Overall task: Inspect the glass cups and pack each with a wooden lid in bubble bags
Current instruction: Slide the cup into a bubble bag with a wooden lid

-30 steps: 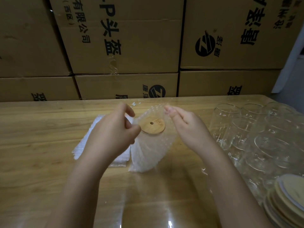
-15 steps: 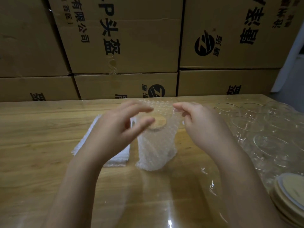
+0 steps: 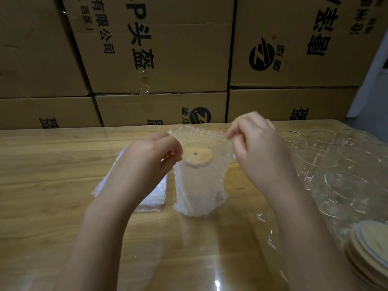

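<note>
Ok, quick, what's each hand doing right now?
Left hand: pinching the left edge of the bubble bag mouth.
Right hand: pinching the right edge of the same mouth.

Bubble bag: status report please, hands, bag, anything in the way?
Left hand, right hand: both pinch bubble bag at top edge. Bag upright, wooden lid inside near top. Nothing blocking; glass cups apart at right.

The cup inside the bubble bag (image 3: 199,185) is lost behind the bubbled film; I can't make out its wall or rim. My left hand (image 3: 147,162) covers the left edge of the wooden lid (image 3: 198,155) and much of the flat bag stack (image 3: 153,198) behind it. On the right of the tabletop (image 3: 42,185) the clear glass cups (image 3: 336,175) blur together, uncountable, and the lid stack (image 3: 371,248) is cut by the frame's corner. The print on the cardboard boxes (image 3: 168,49) runs off the top.
</note>
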